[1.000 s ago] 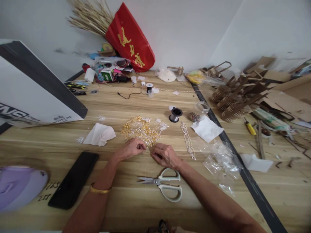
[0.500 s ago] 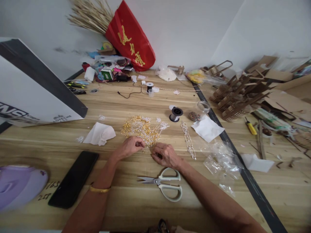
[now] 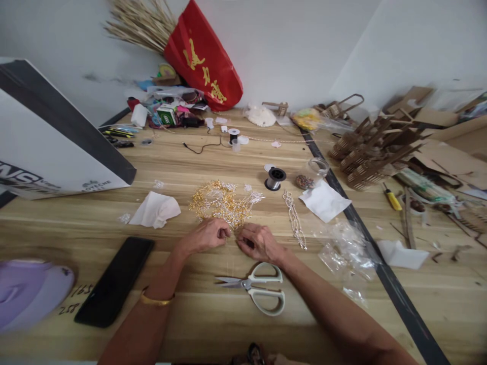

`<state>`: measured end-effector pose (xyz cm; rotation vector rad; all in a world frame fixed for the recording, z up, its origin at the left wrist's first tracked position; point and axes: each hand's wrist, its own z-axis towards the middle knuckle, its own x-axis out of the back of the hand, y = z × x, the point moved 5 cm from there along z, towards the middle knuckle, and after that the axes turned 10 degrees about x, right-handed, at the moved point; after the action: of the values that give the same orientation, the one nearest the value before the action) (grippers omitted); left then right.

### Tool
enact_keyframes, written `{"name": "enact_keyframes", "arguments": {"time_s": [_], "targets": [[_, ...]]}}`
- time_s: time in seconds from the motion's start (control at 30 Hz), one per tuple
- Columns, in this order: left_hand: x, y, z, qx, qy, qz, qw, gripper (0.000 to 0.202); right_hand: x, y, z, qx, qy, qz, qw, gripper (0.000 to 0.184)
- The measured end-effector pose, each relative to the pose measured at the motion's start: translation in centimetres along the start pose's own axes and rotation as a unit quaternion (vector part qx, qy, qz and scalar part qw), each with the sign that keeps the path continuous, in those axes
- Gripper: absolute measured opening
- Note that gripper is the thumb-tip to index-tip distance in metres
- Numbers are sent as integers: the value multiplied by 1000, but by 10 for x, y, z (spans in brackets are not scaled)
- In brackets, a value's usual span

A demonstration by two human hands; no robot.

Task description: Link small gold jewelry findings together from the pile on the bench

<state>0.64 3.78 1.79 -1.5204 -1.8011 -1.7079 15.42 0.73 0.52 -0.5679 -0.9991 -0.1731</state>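
The pile of gold and silver beaded pieces (image 3: 218, 203) lay at the centre of the frame, spread on the wooden tabletop (image 3: 205, 329). The left hand (image 3: 207, 235) was positioned at the pile's lower edge, fingers curled, thumb and forefinger drawn together. The right hand (image 3: 262, 243) rested just beside it, to the right, fingers bent and turned down. Whether either hand grasped a fine piece could not be determined; the fingertips were too small and partly hidden.

Below the hands, the scissors (image 3: 246, 285) lay with blades slightly parted, pointing left. Right of centre were a wire spool (image 3: 274, 180), standing upright, and a silver strand (image 3: 292, 218). A black phone (image 3: 114, 281) lay at lower left, near a white sheet (image 3: 154, 210). A red bag (image 3: 205, 61) leaned at upper left of centre; woven baskets (image 3: 365, 157) were clustered at upper right.
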Motion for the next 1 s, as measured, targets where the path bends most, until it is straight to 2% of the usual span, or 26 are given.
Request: {"name": "enact_keyframes", "arguments": {"time_s": [0.3, 0.6, 1.0], "targets": [[-1, -1, 1, -36, 21, 14, 999, 17, 1, 1, 1, 0, 4, 15, 1000, 9], [-3, -2, 4, -17, 20, 16, 1000, 13, 0, 2, -1, 7, -2, 3, 1000, 6], [-1, 2, 2, -13, 10, 80, 997, 15, 2, 2, -3, 29, 0, -2, 1000, 6]]}}
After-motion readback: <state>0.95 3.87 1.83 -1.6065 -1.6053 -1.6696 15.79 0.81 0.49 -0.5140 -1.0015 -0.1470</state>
